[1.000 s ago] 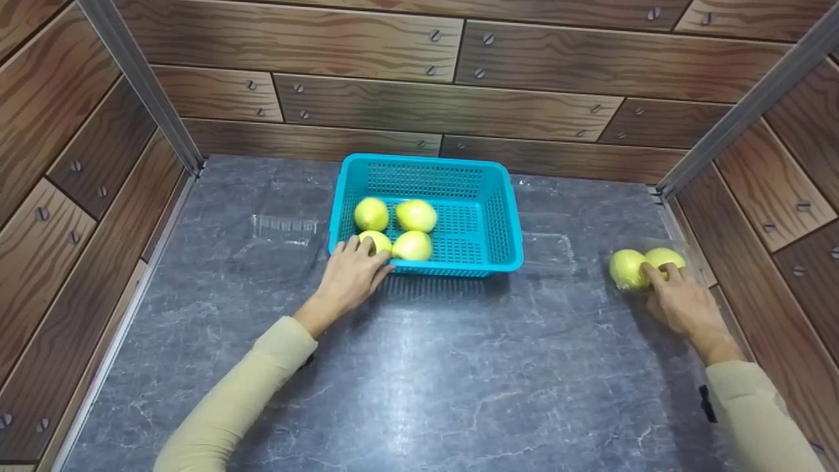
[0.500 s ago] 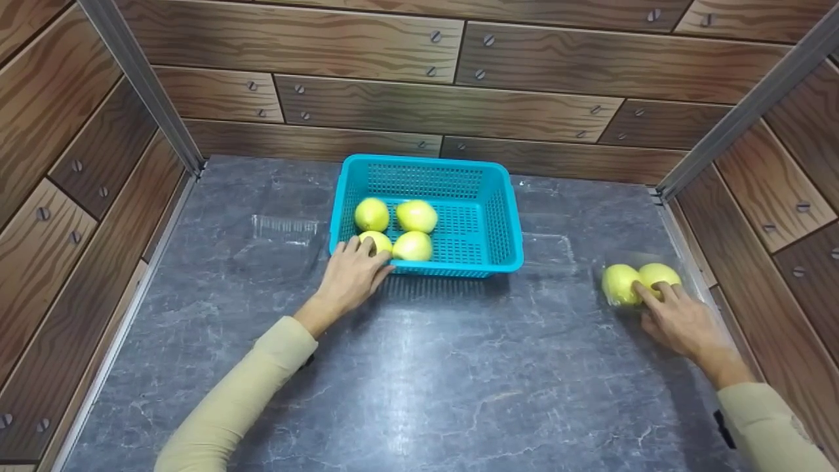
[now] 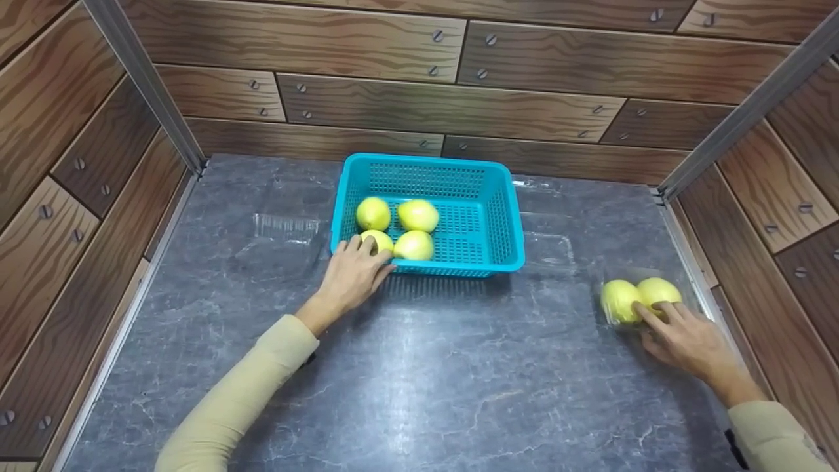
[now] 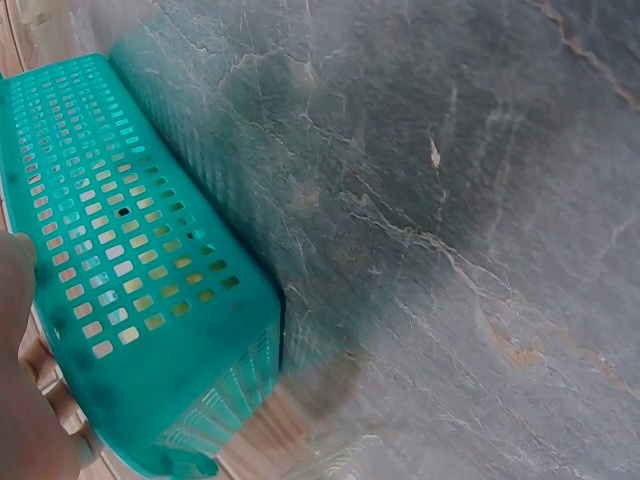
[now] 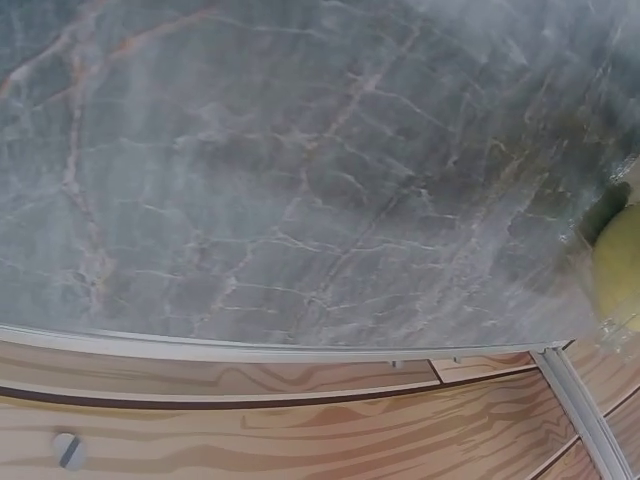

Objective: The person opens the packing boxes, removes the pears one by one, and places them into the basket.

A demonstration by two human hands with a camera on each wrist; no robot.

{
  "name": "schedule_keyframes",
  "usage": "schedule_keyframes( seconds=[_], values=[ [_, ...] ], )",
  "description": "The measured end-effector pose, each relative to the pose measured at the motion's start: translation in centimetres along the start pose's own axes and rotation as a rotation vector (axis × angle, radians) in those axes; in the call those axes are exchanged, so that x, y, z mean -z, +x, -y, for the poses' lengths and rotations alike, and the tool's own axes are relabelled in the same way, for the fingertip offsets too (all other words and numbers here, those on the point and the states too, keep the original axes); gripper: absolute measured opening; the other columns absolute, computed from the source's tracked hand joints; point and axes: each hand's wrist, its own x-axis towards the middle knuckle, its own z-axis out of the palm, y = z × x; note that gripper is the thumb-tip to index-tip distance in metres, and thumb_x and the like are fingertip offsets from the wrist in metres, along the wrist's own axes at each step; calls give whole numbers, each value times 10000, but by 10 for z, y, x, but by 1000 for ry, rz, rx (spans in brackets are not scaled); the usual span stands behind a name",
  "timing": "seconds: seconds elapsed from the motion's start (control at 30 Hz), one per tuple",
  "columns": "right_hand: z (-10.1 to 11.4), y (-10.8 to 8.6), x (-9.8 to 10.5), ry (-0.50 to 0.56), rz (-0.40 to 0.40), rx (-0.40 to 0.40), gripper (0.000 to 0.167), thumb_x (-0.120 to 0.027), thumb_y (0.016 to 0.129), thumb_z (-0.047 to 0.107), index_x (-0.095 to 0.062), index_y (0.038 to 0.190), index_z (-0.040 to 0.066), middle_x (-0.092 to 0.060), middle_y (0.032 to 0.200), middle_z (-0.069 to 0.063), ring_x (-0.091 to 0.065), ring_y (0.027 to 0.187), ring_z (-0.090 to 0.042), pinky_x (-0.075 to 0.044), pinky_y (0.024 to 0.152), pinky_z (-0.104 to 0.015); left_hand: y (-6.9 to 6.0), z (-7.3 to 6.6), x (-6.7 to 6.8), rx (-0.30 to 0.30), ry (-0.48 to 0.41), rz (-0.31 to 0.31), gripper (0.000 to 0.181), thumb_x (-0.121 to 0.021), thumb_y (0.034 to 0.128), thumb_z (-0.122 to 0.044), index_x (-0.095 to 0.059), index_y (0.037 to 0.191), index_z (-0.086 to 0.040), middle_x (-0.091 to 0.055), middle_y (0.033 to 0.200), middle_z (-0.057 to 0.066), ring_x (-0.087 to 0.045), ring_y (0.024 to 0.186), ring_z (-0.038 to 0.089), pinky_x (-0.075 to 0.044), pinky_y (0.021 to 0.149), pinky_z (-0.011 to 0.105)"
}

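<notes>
In the head view, a turquoise plastic basket (image 3: pixel 501 255) holds several lemons (image 3: pixel 418 216) in its left half. My left hand (image 3: pixel 352 270) grips its front-left rim, thumb outside and fingers inside, over the nearest lemon (image 3: pixel 377 241). The left wrist view shows the basket's perforated wall (image 4: pixel 120 240) with the hand at the left edge. At the right, a clear plastic container (image 3: pixel 634 273) holds two lemons (image 3: pixel 619 301). My right hand (image 3: pixel 688 341) grips its near edge, fingertips at the lemons. In the right wrist view only part of a lemon (image 5: pixel 622 265) shows.
A grey marbled tabletop (image 3: pixel 459 380) lies under everything. Wood-patterned walls (image 3: pixel 367 105) enclose it at the back and both sides. Clear plastic containers (image 3: pixel 286 227) stand left of the basket and at its right (image 3: pixel 550 250), hard to make out.
My right hand has moved toward me, bringing the clear container and its two lemons along the tabletop. The left hand and the basket have stayed in place.
</notes>
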Motion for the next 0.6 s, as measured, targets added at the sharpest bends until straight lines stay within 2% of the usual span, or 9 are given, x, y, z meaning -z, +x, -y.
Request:
schedule_keyframes(
  seconds=[0.33,0.6],
  values=[
    [16,-3,0,-13,-79,55,471,-452,1020,419,-728,1216,91,-647,910,-143,-566,650,-277,-441,385,-363,-1,1,0,0,7,8,278,-564,1074,-453,-663,1050,-194,-626,968,95,-533,836,279,-415,662,388],
    [36,9,-5,20,-167,116,444,-505,1004,411,-761,1180,93,-675,879,-134,-606,653,-272,-519,444,-391,-2,1,-1,-22,9,-43,269,-586,1065,-444,-655,1023,-188,-609,933,88,-496,784,255,-375,638,368]
  ],
)
